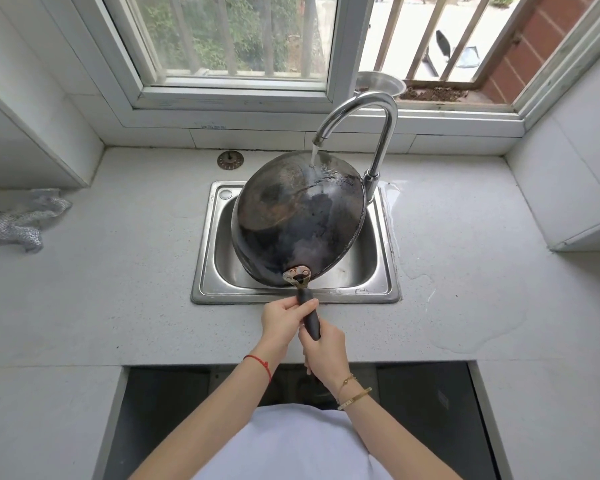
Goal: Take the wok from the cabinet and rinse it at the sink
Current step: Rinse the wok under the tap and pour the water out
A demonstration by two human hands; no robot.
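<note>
Blackened steel, scorched brown in patches: the wok is held over the sink with its underside turned up toward the camera and tilted. Water falls from the curved tap onto the far upper part of the wok, where the surface is wet and shining. The dark handle points back toward the person, past the sink's near rim. Left hand grips the handle nearer the pan, fingers clamped round it; right hand grips the end of the handle just behind, fingers likewise closed round it. A red cord sits on the left wrist and gold bracelets on the right. The pale bench is wet to the right of the sink (a puddle reaching toward the front edge). A grey mesh cloth lies at far left, and a sink strainer rests behind the sink.
</note>
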